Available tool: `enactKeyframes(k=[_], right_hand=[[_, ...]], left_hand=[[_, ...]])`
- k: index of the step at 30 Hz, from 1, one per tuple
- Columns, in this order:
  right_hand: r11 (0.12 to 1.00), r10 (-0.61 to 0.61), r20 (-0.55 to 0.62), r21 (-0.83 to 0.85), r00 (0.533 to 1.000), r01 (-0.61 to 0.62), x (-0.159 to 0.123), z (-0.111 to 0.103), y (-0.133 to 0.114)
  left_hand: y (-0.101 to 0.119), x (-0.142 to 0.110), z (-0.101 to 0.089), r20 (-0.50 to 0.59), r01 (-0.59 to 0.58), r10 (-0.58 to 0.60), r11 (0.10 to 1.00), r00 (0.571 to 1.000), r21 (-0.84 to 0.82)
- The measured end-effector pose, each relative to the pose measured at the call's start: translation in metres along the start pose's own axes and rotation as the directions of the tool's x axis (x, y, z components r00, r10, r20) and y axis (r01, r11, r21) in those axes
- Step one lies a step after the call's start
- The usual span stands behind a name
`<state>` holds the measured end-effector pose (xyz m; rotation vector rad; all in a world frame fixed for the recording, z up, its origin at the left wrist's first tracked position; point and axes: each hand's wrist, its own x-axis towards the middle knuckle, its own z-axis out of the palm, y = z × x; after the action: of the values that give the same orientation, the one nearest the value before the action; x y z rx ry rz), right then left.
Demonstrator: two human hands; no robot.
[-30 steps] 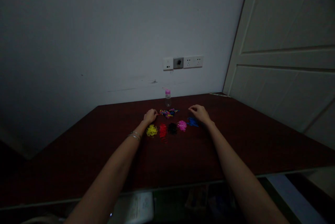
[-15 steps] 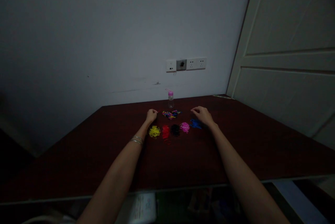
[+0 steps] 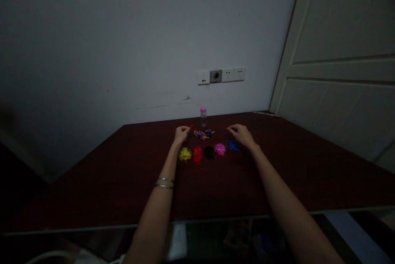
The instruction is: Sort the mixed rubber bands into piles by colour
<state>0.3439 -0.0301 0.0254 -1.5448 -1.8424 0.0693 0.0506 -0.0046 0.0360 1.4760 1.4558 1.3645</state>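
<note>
My left hand [image 3: 182, 133] is closed in a pinch on a red rubber band [image 3: 191, 126], whose end sticks up past the fingertips. It is above and behind the pile of yellow rubber bands [image 3: 184, 154]. My right hand [image 3: 242, 134] is also pinched, just behind the blue pile [image 3: 233, 145]; whatever its fingertips hold is too small to make out. Between my hands lies a mixed-colour pile of bands [image 3: 204, 134]. The red pile [image 3: 198, 155], black pile [image 3: 209, 152] and pink pile [image 3: 220, 149] form a row with the yellow and blue ones.
A clear bottle with a pink cap [image 3: 203, 116] stands behind the mixed pile, near the wall. The dark red table [image 3: 216, 190] reaches back to that wall, where sockets [image 3: 227, 75] are mounted. A panelled door [image 3: 339, 66] is at the right.
My left hand has tilted a little, and the red band at its fingertips now points upward. My right hand has barely moved. The view has shifted slightly.
</note>
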Motion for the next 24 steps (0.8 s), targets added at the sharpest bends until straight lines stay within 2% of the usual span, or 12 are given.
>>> enactKeyframes(k=[3, 8, 12, 14, 18, 21, 24], right_hand=[[1.0, -0.007, -0.007, 0.0, 1.0, 0.007, 0.0, -0.002, -0.002], [1.0, -0.011, -0.012, -0.001, 1.0, 0.011, -0.002, -0.003, -0.003], [1.0, -0.008, 0.007, -0.009, 1.0, 0.008, -0.003, -0.003, -0.003], [1.0, -0.005, 0.015, -0.019, 1.0, 0.005, -0.002, -0.003, -0.003], [0.999, 0.005, 0.04, -0.034, 0.999, -0.004, -0.002, -0.002, -0.004], [0.999, 0.0, 0.065, -0.044, 0.998, 0.003, -0.002, -0.001, -0.006], [0.999, -0.002, 0.085, -0.049, 0.996, 0.007, -0.002, 0.0, -0.007]], left_hand=[[0.002, -0.005, -0.004, 0.045, -0.057, 0.054, 0.996, 0.998, 0.064], [0.004, -0.012, -0.014, 0.256, -0.127, 0.074, 0.973, 0.964, 0.195], [0.006, -0.018, -0.018, 0.483, -0.167, 0.005, 0.942, 0.876, 0.292], [0.008, -0.021, -0.018, 0.548, -0.17, -0.054, 0.921, 0.835, 0.35], [0.012, -0.028, -0.015, 0.541, -0.13, -0.133, 0.898, 0.83, 0.42], [0.014, -0.031, -0.013, 0.533, -0.115, -0.152, 0.894, 0.832, 0.434], [0.015, -0.032, -0.011, 0.553, -0.111, -0.167, 0.894, 0.816, 0.433]])
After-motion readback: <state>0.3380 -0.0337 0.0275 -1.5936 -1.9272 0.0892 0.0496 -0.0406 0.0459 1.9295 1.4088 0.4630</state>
